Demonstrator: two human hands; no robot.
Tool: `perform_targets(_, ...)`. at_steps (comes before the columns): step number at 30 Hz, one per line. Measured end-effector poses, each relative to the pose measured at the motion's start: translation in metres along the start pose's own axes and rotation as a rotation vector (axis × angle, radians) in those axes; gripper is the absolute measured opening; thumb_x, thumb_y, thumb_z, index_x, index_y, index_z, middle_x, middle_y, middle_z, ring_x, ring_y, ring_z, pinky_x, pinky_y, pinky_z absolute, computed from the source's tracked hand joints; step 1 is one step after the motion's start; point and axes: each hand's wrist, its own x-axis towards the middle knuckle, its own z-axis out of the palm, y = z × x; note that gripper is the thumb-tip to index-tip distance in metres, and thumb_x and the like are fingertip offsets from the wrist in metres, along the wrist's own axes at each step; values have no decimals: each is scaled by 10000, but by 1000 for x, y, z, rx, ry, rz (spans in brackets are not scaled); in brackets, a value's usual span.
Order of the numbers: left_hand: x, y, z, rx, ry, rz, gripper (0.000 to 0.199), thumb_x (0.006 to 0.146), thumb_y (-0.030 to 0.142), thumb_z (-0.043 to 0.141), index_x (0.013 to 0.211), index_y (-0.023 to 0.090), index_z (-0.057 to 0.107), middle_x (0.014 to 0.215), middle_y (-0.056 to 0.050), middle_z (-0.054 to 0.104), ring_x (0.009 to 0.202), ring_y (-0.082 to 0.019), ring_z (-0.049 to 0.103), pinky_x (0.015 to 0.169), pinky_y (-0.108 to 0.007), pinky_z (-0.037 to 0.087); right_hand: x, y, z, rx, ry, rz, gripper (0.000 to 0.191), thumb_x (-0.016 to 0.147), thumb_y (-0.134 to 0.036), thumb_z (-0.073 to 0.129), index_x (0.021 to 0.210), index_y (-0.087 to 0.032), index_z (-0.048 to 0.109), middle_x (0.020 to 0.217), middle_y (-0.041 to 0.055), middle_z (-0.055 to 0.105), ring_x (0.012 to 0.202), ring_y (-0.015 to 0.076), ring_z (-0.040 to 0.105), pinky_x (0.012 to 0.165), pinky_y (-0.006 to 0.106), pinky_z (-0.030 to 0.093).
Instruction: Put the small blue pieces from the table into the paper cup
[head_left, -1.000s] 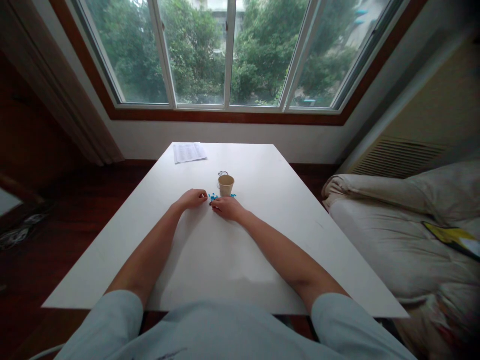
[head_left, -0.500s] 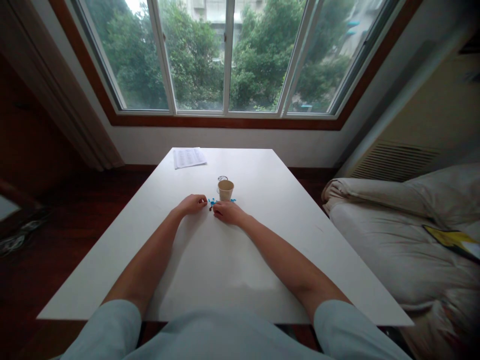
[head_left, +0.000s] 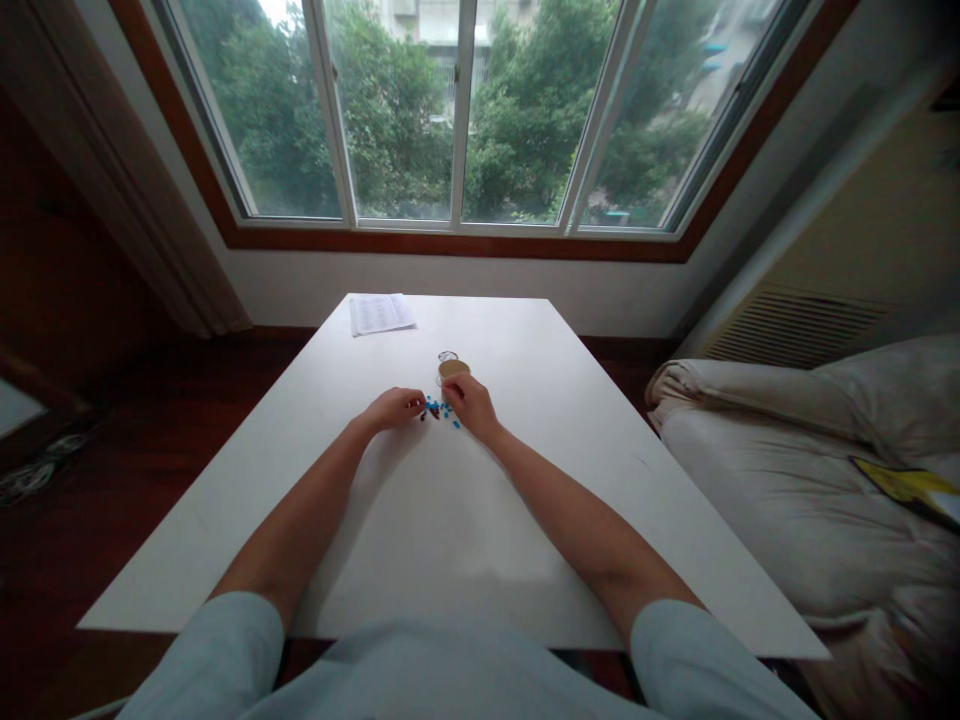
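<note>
Bare white tabletop [head_left: 450, 540] between the forearms, paper cup [head_left: 454, 368] blocking beyond.

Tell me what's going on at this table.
A person works with both bare hands at the white table. The right hand is at the rim of the paper cup; whether it holds anything is hidden. The left hand is beside small blue and dark red pieces scattered near the cup.

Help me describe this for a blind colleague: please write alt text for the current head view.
A person's bare right hand is at the rim of a tan, round-mouthed cup on a white table, above scattered small blue pieces and dark red pieces. The left hand rests beside them. Printed white papers lie farther back, before a wide window.
</note>
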Motion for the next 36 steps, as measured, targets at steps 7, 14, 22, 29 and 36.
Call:
perform_targets(7, -1, 18, 6, -14, -21, 36, 293, 849, 247, 532, 1038, 254, 755, 828, -4, 709, 716, -145, 593, 677, -242, 420, 11, 5, -11, 119, 249, 172, 190, 914, -323, 526, 976, -190, 647, 918, 45, 669, 787, 169, 580, 735, 291, 470)
perform_targets(14, 1, 26, 13, 27, -7, 54, 307, 815, 218, 551, 1053, 255, 740, 828, -9, 702, 735, -159, 598, 701, -249, 439, 17, 12, -20, 90, 275, 234, 192, 880, -352, 571, 937, -193, 662, 843, 35, 628, 753, 171, 552, 703, 290, 471)
perform_targets(22, 2, 27, 16, 48, 4, 113, 237, 819, 226, 539, 963, 240, 727, 818, -18, 690, 729, -162, 591, 702, -255, 424, 23, 20, -18, 128, 271, 271, 235, 877, -353, 574, 983, -191, 707, 903, 47, 659, 781, 176, 568, 738, 297, 485)
perform_targets(29, 1, 31, 15, 82, -8, 105, 187, 814, 221, 545, 902, 229, 710, 819, -29, 697, 721, -169, 589, 673, -264, 406, 21, 14, -16, 94, 226, 242, 245, 886, -344, 563, 992, -192, 723, 931, 59, 672, 798, 181, 582, 741, 302, 486)
perform_targets(36, 1, 27, 16, 78, -4, 91, 227, 824, 235, 564, 1001, 240, 706, 806, -18, 691, 718, -178, 600, 668, -273, 408, 22, 21, -16, 84, 197, 265, 254, 861, -339, 567, 981, -204, 747, 790, 16, 587, 704, 167, 524, 674, 283, 446)
